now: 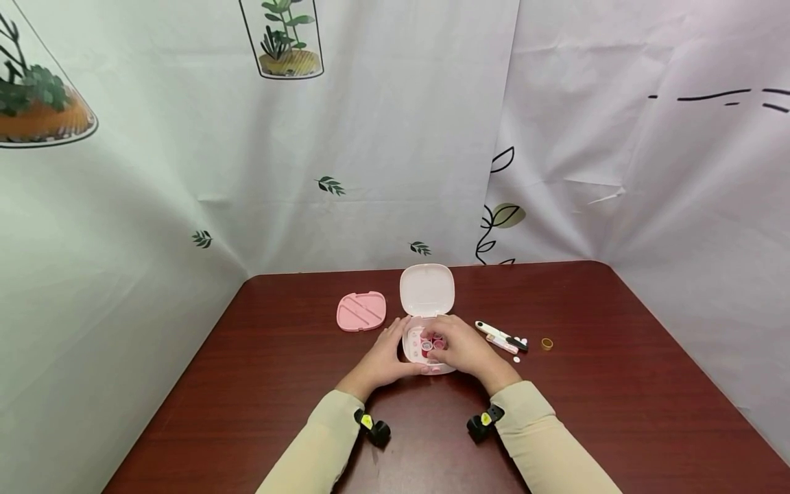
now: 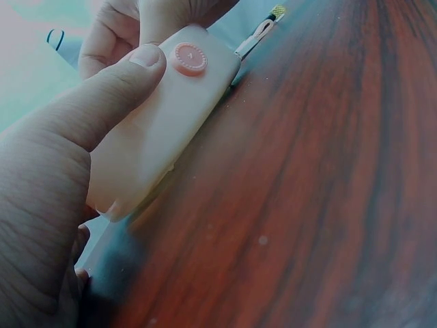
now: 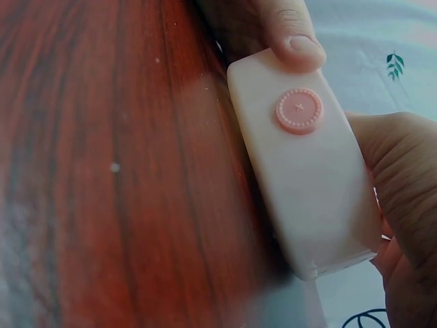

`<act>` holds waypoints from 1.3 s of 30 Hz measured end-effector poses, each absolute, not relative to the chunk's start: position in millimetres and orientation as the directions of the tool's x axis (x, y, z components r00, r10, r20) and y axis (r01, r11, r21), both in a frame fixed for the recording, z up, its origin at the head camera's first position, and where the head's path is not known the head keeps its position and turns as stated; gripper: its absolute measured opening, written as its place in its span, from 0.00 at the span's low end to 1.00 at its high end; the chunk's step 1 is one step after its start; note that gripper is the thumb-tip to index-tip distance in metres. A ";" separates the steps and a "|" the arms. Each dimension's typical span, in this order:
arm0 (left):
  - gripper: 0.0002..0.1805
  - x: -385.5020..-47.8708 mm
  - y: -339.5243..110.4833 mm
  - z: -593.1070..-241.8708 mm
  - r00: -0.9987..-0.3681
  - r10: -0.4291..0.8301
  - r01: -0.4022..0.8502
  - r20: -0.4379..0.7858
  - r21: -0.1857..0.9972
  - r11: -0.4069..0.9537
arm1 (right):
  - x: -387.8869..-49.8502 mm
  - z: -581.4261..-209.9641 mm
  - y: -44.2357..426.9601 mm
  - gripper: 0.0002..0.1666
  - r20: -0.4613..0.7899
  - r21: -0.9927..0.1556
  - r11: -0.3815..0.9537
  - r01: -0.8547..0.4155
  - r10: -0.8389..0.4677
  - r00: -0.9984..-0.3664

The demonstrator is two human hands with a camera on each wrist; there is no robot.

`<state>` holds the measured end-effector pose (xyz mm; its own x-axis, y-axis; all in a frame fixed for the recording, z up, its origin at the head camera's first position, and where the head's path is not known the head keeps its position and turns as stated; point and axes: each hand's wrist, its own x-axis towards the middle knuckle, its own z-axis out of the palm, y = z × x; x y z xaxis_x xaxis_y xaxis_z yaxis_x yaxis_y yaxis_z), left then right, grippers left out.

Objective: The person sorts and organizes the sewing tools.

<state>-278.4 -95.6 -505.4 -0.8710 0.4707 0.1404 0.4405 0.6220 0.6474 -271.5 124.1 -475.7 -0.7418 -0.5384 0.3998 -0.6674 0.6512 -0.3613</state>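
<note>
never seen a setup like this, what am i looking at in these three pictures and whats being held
There's no machine here, just a person's two bare hands. The wide picture comes from a camera worn on the head, looking forward and down; the two close ones come from cameras on the wrists.

On the brown table sits a pale case, its lid open. The left hand holds its side. The right hand reaches inside, at small round pieces; whether it grips one is hard to tell.

A pink tray lies to the left, a white-and-black stick and a yellow ring to the right.
</note>
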 end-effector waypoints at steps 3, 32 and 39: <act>0.60 -278.3 -95.5 -505.1 -0.872 0.469 0.437 0.137 0.648 0.623 | -271.6 -475.7 123.7 0.17 0.408 -0.363 0.645 -0.673 -0.539 -0.737; 0.61 -274.0 -94.8 -502.8 -0.892 0.436 0.399 0.121 0.664 0.632 | -275.9 -489.9 156.9 0.54 0.328 -0.663 0.596 -0.452 -0.312 -0.892; 0.60 -274.5 -95.9 -500.5 -0.884 0.452 0.422 0.119 0.618 0.663 | -277.4 -495.4 159.9 0.62 0.264 -0.669 0.609 -0.427 -0.343 -0.902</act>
<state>-274.5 -95.9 -500.5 -0.8843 0.4517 0.1187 0.4217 0.6631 0.6185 -277.4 159.9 -495.4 -0.9015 -0.3427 0.2642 -0.4273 0.6087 -0.6686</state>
